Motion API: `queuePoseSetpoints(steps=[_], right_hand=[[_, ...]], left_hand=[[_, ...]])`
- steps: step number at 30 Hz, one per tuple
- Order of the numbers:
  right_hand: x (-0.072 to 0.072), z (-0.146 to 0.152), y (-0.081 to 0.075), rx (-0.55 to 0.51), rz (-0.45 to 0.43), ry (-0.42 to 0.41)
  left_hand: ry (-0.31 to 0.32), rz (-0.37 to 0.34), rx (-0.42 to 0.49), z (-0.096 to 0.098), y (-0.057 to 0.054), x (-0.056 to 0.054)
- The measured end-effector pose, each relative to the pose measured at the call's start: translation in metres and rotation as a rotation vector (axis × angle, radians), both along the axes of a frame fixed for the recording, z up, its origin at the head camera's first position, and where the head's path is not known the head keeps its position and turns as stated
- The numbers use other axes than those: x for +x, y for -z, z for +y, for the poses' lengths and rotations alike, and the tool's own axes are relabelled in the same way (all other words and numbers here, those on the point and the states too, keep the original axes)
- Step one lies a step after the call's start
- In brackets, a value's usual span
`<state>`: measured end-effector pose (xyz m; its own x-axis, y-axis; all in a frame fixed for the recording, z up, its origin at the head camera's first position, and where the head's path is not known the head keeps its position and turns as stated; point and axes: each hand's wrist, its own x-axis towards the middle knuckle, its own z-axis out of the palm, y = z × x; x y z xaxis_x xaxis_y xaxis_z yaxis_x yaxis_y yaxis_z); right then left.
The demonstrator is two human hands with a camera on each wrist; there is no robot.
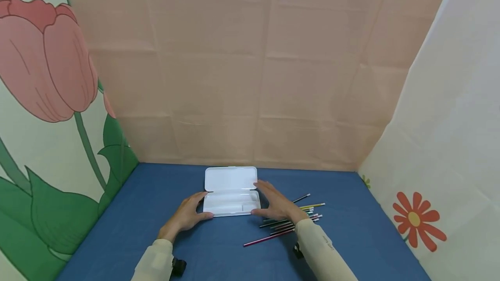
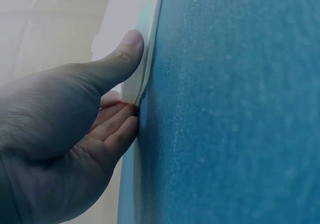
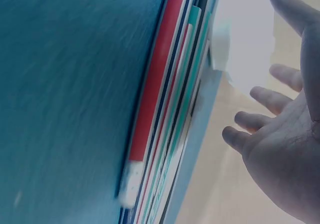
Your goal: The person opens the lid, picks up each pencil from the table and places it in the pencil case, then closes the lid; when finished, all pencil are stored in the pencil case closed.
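Observation:
An opened white pencil case [image 1: 222, 208] lies on the blue table, its lid [image 1: 231, 178] tilted back and a small compartment at the tray's right end. At the left end, my left hand [image 1: 187, 215] holds the case, thumb along the front edge and fingertips round the side, as the left wrist view [image 2: 65, 119] also shows. My right hand [image 1: 278, 205] is at the case's right end with fingers spread, thumb by the front corner and index finger by the lid. Under and beside it lies a loose bunch of pencils, including a red pencil [image 3: 155, 83] with a white eraser.
A yellow pencil [image 1: 318, 204] and a dark pencil [image 1: 302, 197] stick out to the right of the bunch. The blue tabletop [image 1: 218, 255] meets a beige cloth wall [image 1: 234, 99] at the back. Flower-printed sheets [image 1: 50, 68] stand at both sides.

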<state>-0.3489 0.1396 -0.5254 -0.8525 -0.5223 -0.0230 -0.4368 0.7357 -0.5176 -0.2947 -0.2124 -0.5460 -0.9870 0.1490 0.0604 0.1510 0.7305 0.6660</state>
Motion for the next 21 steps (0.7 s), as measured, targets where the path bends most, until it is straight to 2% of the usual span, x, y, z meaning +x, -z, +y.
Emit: queuePoseSetpoints(steps=[5, 10, 18, 21], right_hand=[[0.015, 0.018, -0.005, -0.045, 0.014, -0.002], [0.03, 0.034, -0.008, -0.067, 0.042, -0.039], [0.05, 0.055, -0.009, -0.051, 0.086, -0.085], [0.057, 0.063, -0.007, -0.023, 0.129, -0.102]], left_hand=[[-0.006, -0.005, 0.0, 0.0, 0.001, 0.0], [-0.008, -0.013, 0.001, -0.001, 0.0, 0.001], [-0.006, -0.011, -0.01, -0.002, 0.0, 0.001], [-0.003, -0.013, -0.01, -0.002, 0.002, -0.001]])
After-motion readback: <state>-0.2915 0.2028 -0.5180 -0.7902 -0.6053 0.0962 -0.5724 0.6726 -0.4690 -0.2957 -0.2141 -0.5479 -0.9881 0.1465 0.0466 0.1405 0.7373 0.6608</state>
